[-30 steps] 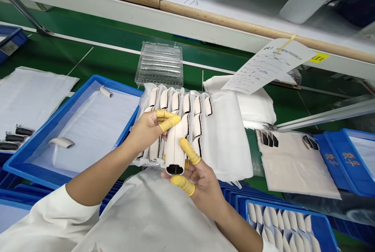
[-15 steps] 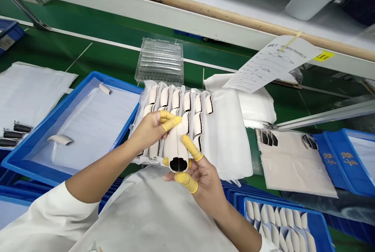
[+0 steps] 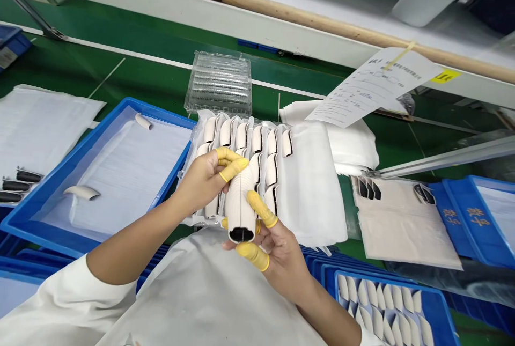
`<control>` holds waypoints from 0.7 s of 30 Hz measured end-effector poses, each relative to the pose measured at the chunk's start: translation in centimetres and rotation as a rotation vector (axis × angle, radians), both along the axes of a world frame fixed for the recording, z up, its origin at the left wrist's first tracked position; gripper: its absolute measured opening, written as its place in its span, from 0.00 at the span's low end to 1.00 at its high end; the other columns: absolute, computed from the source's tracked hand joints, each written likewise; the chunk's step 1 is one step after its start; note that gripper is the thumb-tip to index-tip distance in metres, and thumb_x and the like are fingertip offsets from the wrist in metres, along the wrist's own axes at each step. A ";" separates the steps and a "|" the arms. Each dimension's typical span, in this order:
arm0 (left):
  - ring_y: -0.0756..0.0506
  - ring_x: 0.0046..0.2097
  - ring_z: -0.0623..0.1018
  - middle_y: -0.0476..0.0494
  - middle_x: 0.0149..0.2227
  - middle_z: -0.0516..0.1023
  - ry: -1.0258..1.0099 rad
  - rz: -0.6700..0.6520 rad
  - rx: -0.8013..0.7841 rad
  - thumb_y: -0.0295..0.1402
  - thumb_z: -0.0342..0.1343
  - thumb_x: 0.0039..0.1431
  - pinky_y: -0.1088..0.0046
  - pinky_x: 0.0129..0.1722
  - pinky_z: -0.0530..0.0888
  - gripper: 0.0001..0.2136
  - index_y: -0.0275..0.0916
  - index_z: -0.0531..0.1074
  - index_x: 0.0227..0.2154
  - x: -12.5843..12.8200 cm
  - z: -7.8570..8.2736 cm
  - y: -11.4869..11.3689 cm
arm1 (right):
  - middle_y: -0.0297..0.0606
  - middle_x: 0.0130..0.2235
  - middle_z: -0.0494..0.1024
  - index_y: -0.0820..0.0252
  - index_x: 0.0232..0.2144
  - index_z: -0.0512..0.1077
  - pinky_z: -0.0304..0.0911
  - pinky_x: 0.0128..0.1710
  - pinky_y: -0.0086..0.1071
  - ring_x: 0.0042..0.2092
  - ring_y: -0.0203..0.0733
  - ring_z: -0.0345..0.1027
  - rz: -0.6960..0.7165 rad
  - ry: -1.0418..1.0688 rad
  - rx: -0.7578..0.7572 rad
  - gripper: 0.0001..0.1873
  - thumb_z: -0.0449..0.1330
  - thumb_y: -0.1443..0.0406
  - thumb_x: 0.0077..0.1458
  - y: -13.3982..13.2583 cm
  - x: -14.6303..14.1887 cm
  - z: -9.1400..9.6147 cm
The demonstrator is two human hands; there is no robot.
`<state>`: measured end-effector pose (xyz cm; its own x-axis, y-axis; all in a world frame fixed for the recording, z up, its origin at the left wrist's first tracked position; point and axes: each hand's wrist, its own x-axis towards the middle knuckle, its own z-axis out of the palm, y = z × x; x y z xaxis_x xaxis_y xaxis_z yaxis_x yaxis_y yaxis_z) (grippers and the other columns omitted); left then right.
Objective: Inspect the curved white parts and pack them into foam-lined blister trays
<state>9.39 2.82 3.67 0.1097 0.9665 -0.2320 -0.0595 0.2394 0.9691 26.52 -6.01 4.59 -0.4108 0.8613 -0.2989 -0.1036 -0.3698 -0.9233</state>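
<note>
Both my hands hold one curved white plastic piece [image 3: 240, 206] with a dark inside, its open end turned toward me. My left hand [image 3: 209, 177], with yellow finger cots, grips its far end. My right hand [image 3: 273, 244], also in yellow cots, pinches the near end between thumb and fingers. Right behind the piece lies a white foam sheet [image 3: 309, 185] with rows of the same white pieces [image 3: 249, 139] tucked into it.
A blue tray [image 3: 52, 196] at left holds a white liner and two loose white pieces [image 3: 82, 192]. A clear blister tray [image 3: 219, 83] sits behind. At right are a paper sheet [image 3: 374, 88], a pad with black pieces [image 3: 370, 189], and blue bins [image 3: 402, 308] of white pieces.
The held piece has shifted slightly in my hands, its near end dipping and rising; both grips stay the same.
</note>
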 end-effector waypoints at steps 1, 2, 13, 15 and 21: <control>0.53 0.23 0.71 0.52 0.22 0.73 0.020 0.025 0.041 0.46 0.64 0.53 0.81 0.19 0.68 0.15 0.38 0.74 0.30 -0.1 0.3 -0.3 | 0.35 0.42 0.79 0.44 0.66 0.58 0.72 0.49 0.43 0.37 0.38 0.79 0.013 0.008 0.008 0.38 0.66 0.54 0.57 -0.1 0.1 -0.1; 0.53 0.24 0.72 0.51 0.24 0.75 0.046 0.046 0.087 0.45 0.63 0.55 0.81 0.20 0.69 0.14 0.39 0.75 0.31 -0.3 0.6 -0.5 | 0.35 0.44 0.79 0.42 0.65 0.59 0.72 0.50 0.43 0.39 0.39 0.79 0.021 0.016 0.013 0.36 0.65 0.55 0.58 -0.2 0.1 -0.2; 0.54 0.24 0.73 0.52 0.29 0.79 0.298 0.115 0.395 0.36 0.58 0.61 0.79 0.26 0.72 0.05 0.41 0.74 0.32 -0.8 3.0 -1.9 | 0.34 0.44 0.81 0.40 0.62 0.63 0.71 0.53 0.46 0.45 0.42 0.79 0.030 0.037 0.074 0.27 0.62 0.59 0.61 -0.8 0.4 0.3; 0.54 0.23 0.72 0.52 0.29 0.79 0.286 0.126 0.387 0.36 0.58 0.61 0.78 0.25 0.72 0.05 0.41 0.73 0.32 -0.8 3.0 -2.0 | 0.35 0.43 0.82 0.40 0.65 0.58 0.69 0.54 0.47 0.46 0.43 0.79 0.018 0.012 0.083 0.32 0.61 0.58 0.62 -0.8 0.3 0.6; 0.52 0.23 0.73 0.51 0.26 0.77 0.240 0.177 0.335 0.37 0.56 0.62 0.77 0.24 0.72 0.07 0.41 0.72 0.31 -0.9 2.0 -2.4 | 0.39 0.46 0.80 0.44 0.68 0.51 0.68 0.54 0.46 0.45 0.44 0.79 0.011 -0.036 0.032 0.39 0.62 0.54 0.60 -0.4 0.0 1.2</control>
<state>8.50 0.44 5.67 -0.0827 0.9917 0.0981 0.1645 -0.0835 0.9828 26.55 -6.46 5.79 -0.4096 0.8663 -0.2859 -0.0663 -0.3408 -0.9378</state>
